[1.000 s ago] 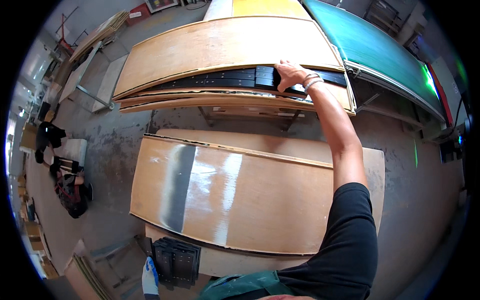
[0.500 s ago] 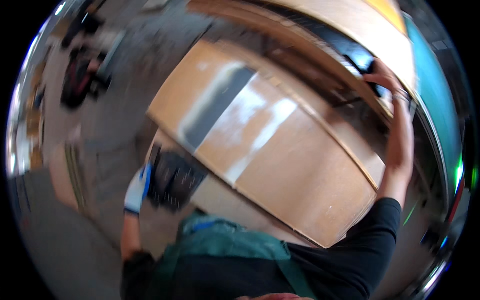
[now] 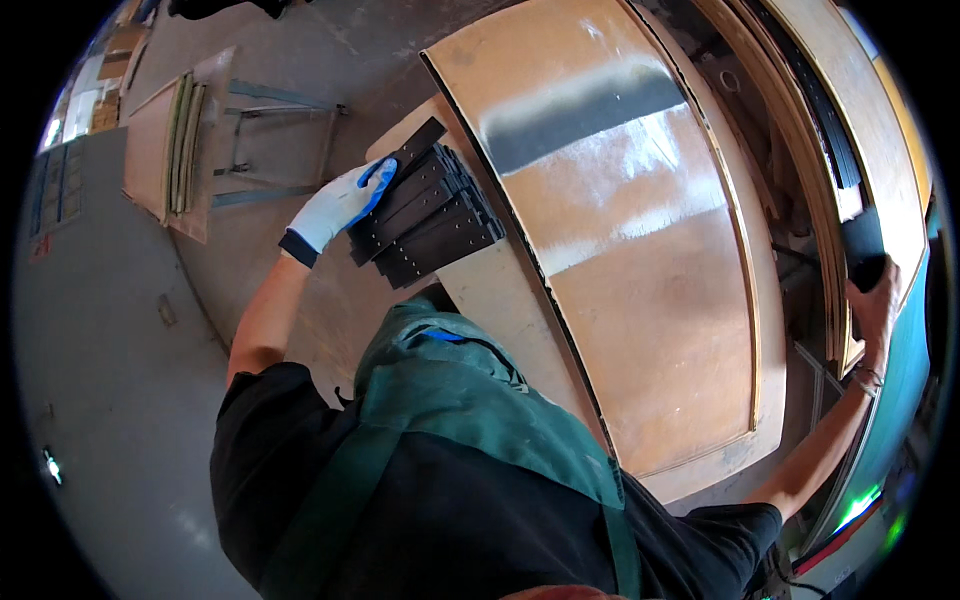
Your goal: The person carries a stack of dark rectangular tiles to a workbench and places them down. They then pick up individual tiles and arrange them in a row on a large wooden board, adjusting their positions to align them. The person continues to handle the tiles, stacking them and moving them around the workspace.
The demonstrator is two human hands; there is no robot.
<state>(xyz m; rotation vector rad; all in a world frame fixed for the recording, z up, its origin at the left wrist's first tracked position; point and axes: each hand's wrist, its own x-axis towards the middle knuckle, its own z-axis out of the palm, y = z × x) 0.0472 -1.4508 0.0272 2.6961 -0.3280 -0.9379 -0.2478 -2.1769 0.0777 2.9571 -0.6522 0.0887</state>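
Observation:
My left hand (image 3: 345,205), in a white glove with blue on its fingers, is closed on the end of a dark perforated strip (image 3: 412,150). That strip lies at the top edge of a fanned stack of similar dark strips (image 3: 430,225), beside a large tan panel. At the far right, my bare right hand (image 3: 876,300), with a bracelet at the wrist, reaches to the opening between stacked boards. Its fingers curl around the near end of a dark flat piece (image 3: 862,238). The hand partly hides that piece.
The tan panel (image 3: 650,350) carries a dark sprayed band and white smears. A wooden shelf edge (image 3: 815,200) and a teal surface (image 3: 905,340) stand at the right. On the left are a metal stand (image 3: 270,105), leaning boards (image 3: 185,145) and a grey surface (image 3: 100,300).
My view has turned, so the panel and shelf appear swung round. The left hand stays at the strips, and the strips show more sharply. My right hand is still at the shelf opening.

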